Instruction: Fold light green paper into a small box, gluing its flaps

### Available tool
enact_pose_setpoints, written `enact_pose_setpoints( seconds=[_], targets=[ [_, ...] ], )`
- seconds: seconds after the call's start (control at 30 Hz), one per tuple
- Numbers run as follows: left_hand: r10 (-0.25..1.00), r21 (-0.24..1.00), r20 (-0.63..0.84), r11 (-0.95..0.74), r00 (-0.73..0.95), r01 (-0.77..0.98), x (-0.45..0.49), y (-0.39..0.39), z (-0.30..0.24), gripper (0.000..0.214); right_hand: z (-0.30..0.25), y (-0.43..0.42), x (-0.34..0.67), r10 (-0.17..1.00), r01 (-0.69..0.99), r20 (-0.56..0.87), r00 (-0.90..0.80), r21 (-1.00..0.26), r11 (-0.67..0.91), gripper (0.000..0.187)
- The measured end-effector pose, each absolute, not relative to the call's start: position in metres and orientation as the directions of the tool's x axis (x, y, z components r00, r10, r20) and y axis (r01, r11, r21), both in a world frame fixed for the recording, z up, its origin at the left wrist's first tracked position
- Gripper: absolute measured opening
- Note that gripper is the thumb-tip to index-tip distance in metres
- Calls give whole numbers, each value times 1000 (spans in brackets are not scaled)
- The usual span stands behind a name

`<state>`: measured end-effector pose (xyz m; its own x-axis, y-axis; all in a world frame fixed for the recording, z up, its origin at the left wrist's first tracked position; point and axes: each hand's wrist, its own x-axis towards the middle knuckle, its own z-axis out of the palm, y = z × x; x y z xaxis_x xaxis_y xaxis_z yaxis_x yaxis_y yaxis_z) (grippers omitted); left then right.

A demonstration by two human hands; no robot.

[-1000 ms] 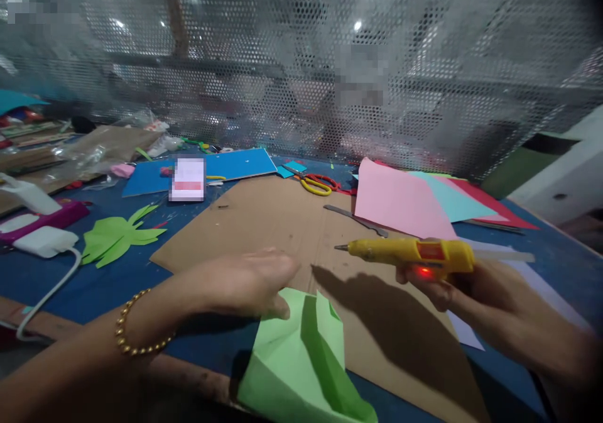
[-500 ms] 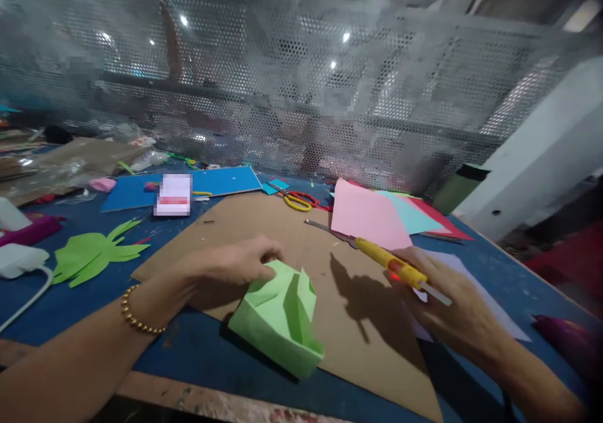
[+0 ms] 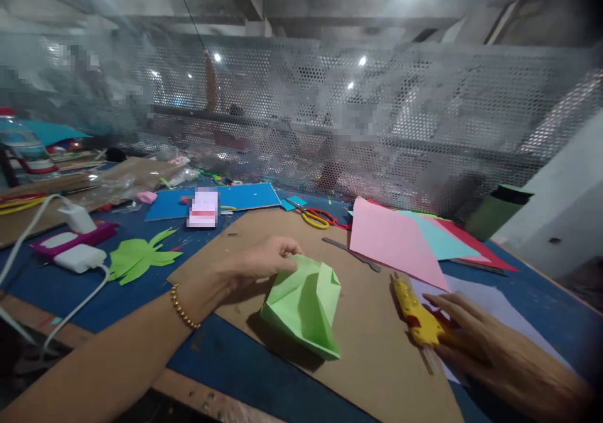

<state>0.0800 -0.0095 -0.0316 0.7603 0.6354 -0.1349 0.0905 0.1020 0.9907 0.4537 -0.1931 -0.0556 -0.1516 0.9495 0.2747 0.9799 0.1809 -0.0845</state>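
My left hand (image 3: 264,261) is closed on the upper corner of a folded light-green paper shape (image 3: 304,303) that rests on a brown cardboard sheet (image 3: 377,354). A bead bracelet circles that wrist. My right hand (image 3: 490,347) lies over the rear of a yellow glue gun (image 3: 417,313) lying on the cardboard's right edge, nozzle pointing away from me. Its fingers are stretched along the gun rather than wrapped round it.
Pink (image 3: 391,241), teal and red paper sheets lie at the back right, with scissors (image 3: 315,217) and a metal blade (image 3: 353,254) near them. A green paper cut-out (image 3: 139,259), a white charger (image 3: 78,256) with cable and a blue sheet (image 3: 249,198) lie left. Perforated metal mesh walls the table's far side.
My right hand has lowered the glue gun from the air onto the cardboard's right edge. My left hand went from flat beside the green paper to gripping its corner.
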Motion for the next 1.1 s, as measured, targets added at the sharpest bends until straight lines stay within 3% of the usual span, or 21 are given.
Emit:
enact_pose_setpoints(
  seconds=[0.17,0.27,0.37,0.47,0.63,0.73,0.8,0.93,1.1],
  targets=[
    [579,995,-95,71,810,66,76,-5,-24,19,-22,-194,420,890,966,437,-130,-148,213,36],
    [470,997,-72,61,880,49,73,-2,-20,26,7,-176,352,928,875,347,-134,-398,275,34],
    [390,996,-67,75,918,41,72,-2,-20,35,13,-151,295,961,716,199,-190,-642,275,44],
    [417,990,-31,-115,908,87,71,1,-23,35,-3,-133,271,971,596,152,-183,-768,233,45],
    [460,888,-10,-403,888,219,68,1,-13,37,-26,-126,266,975,531,95,-202,-826,190,37],
    [587,695,277,-669,761,264,65,-10,5,43,-29,-126,264,986,507,123,-113,-846,164,35],
    [597,586,356,-742,719,326,64,-22,13,41,-31,-126,264,987,481,160,-26,-863,153,35],
    [530,623,240,-726,813,290,70,-45,8,42,-37,-128,266,979,437,198,46,-885,158,34],
    [560,653,76,-653,825,383,77,-51,-7,40,-43,-133,266,990,395,136,33,-912,112,32]
  ],
)
